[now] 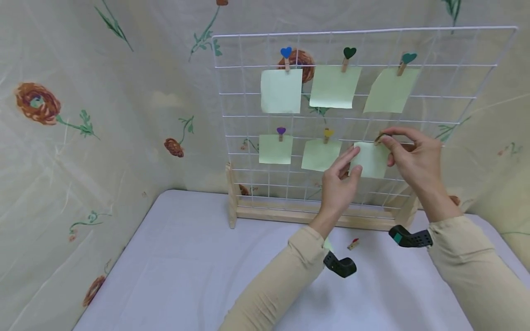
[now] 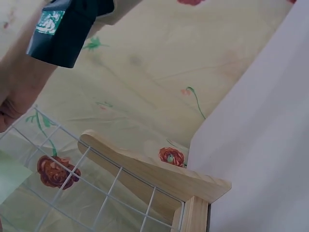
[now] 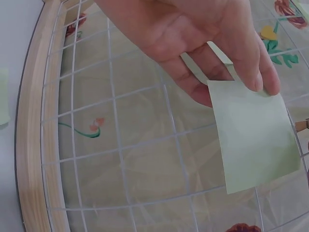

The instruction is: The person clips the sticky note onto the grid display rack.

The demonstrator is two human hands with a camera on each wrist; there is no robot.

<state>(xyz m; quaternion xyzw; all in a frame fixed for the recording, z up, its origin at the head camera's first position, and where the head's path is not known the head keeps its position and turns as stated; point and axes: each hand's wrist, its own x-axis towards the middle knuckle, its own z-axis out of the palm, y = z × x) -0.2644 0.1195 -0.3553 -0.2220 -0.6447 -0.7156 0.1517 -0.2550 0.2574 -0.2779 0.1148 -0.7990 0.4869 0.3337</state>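
My right hand [image 1: 414, 154] pinches a small clothespin [image 1: 379, 137] at the top edge of a pale green paper note [image 1: 371, 161] on the white wire grid [image 1: 265, 117]. My left hand [image 1: 340, 184] is at the note's left edge, its fairly straight fingers touching the paper. From the right wrist view, the note [image 3: 256, 137] hangs flat below the right hand [image 3: 207, 34], whose fingers cover the clothespin. In the left wrist view, the right hand [image 2: 17, 94] is above the note's corner [image 2: 9, 176].
Several green notes hang on the grid from heart-topped clothespins, among them a blue one [image 1: 286, 53] and a yellow one [image 1: 328, 133]. A wooden base [image 1: 290, 215] holds the grid upright on the white table [image 1: 186, 266]. Another clothespin [image 1: 353, 244] with a red top lies there.
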